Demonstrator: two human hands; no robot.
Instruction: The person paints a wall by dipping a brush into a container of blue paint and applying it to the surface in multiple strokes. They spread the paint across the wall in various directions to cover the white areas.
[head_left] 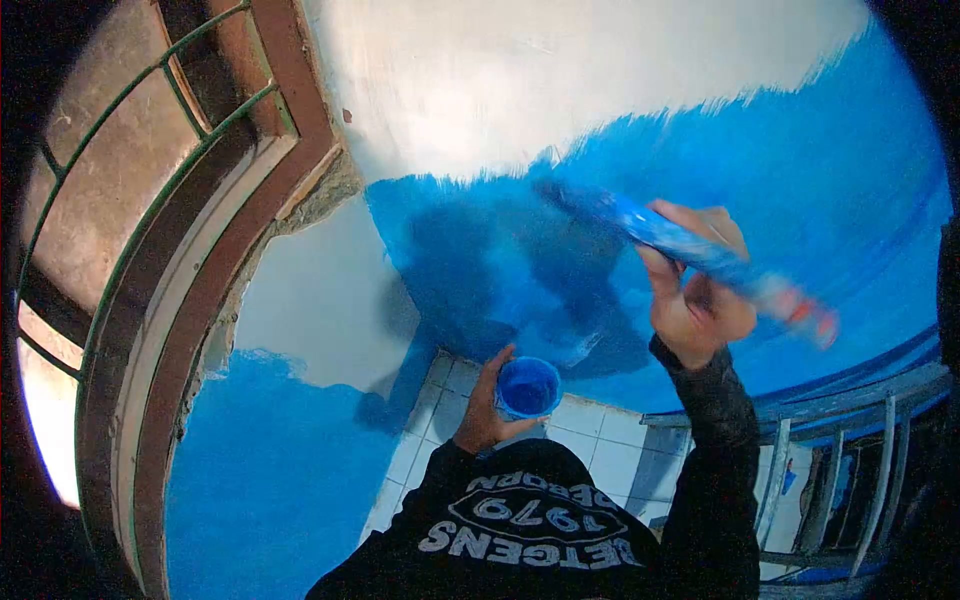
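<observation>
My right hand (705, 290) grips a paintbrush (690, 245) by its handle, fingers wrapped round it. The brush is smeared by motion, its bristle end up and to the left over the blue-painted part of the wall (780, 180), close under the ragged paint edge. Lower down, my left hand (485, 412) holds a small cup of blue paint (528, 388) from its left side, opening toward me. Above the blue, the wall is bare white (560, 80). Shadows of my arms and head fall across the painted area.
On the left is a brown window frame (230, 230) with green metal bars (130, 95) and broken plaster along its edge. White tiles (600, 440) lie below the wall. A paint-marked wooden ladder or rack (840, 430) stands at the lower right.
</observation>
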